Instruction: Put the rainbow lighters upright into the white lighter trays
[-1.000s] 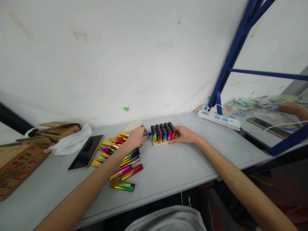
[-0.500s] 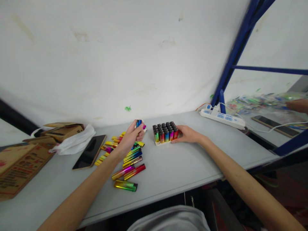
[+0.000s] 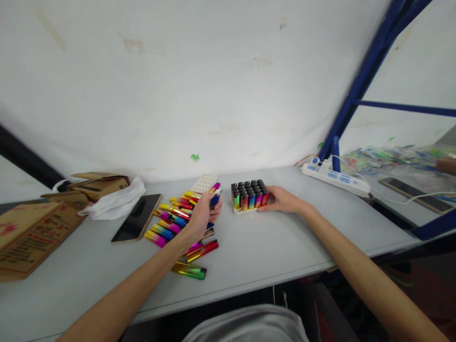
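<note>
My left hand (image 3: 204, 214) is closed round a blue lighter (image 3: 215, 198), over the right side of a pile of loose lighters (image 3: 174, 219). Part of that pile is hidden behind the hand and forearm. To the right, upright lighters with black tops (image 3: 248, 189) stand in close rows in a white tray (image 3: 239, 212). My right hand (image 3: 280, 199) grips this group at its right side, thumb at the front corner and fingers behind. Beyond the pile lies a second white tray (image 3: 204, 183) with rows of holes.
At left are a black phone (image 3: 137, 218), a crumpled white bag (image 3: 117, 202) and cardboard boxes (image 3: 39, 235). A power strip (image 3: 335, 178) with cables lies near the blue frame (image 3: 351, 90). Beyond it are another phone (image 3: 415, 194) and another person's hand (image 3: 447, 165).
My left hand has come nearer to me, down over the lighter pile, with the blue lighter turned in its grip. The holed white tray shows more. My right hand stays at the filled tray.
</note>
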Demonstrator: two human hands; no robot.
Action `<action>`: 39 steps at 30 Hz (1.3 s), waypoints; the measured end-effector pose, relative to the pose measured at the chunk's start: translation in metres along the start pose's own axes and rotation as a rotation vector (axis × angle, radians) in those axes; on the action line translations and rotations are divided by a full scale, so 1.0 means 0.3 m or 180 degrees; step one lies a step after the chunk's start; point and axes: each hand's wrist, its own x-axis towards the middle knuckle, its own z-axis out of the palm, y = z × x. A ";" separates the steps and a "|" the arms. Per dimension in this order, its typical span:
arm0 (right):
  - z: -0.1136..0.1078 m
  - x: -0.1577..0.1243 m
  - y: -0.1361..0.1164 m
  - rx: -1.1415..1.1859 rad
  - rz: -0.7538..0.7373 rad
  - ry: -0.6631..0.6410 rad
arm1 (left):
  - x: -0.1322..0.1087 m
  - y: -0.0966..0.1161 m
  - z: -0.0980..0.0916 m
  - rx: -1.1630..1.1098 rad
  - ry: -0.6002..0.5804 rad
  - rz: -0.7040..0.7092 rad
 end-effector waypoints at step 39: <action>0.019 0.002 0.008 -0.0217 -0.0102 0.0116 | 0.055 0.022 0.014 0.3471 -0.0395 0.1722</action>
